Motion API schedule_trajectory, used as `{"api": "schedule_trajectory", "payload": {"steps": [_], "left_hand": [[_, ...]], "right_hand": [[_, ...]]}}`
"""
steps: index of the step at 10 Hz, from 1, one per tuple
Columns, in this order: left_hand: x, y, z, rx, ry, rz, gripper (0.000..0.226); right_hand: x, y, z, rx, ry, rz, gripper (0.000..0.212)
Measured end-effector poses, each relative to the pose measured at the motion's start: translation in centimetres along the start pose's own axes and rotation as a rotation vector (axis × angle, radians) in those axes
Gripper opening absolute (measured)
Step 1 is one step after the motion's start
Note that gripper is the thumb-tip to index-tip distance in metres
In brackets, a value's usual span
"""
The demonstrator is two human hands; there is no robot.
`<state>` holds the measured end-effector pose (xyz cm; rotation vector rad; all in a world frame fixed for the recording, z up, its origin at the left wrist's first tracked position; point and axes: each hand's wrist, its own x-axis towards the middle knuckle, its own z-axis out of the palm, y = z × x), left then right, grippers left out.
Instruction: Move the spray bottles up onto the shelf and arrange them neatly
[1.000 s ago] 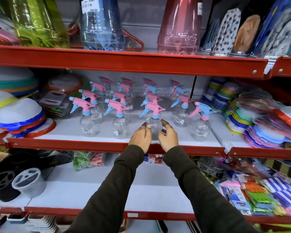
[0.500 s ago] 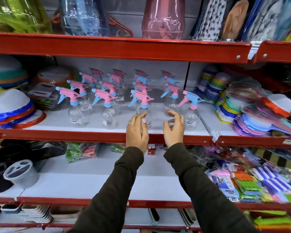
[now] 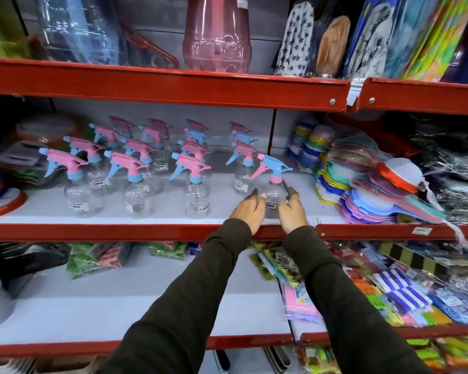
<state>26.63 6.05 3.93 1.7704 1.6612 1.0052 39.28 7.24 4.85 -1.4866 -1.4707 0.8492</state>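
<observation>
One blue-topped spray bottle [image 3: 273, 184] is cupped between left hand [image 3: 250, 210] and right hand [image 3: 292, 211] — fingers partly spread. Four front-row bottles are counted on the shelf [image 3: 146, 232] — rear rows unclear

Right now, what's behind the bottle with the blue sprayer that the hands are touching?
Behind the blue-topped bottle stands a row of pink-topped bottles, one after another toward the back wall. The left hand and right hand cover its base, so the shelf there is hidden.
</observation>
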Motion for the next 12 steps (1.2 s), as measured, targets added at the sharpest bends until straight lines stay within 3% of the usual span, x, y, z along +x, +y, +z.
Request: {"api": "schedule_trajectory", "payload": {"steps": [5, 10, 11, 12], "left_hand": [[-1.2, -2.6, -2.7, -0.018, 0.095, -0.041, 0.054], [-1.3, -3.1, -2.7, -0.009, 0.061, -0.100, 0.060], [-2.3, -3.0, -3.1, 0.024, 0.144, -0.052, 0.059], [-3.8, -3.1, -4.0, 0.053, 0.376, 0.061, 0.046]], "right_hand": [[-1.0, -1.0, 4.2, 0.032, -0.066, -0.083, 0.054], [-1.5, -1.2, 4.2, -0.022, -0.103, -0.046, 0.059], [-2.7, -1.5, 3.0, 0.088, 0.003, -0.151, 0.058], [-4.5, -3.2, 0.1, 0.172, 0.197, -0.386, 0.050]]}}
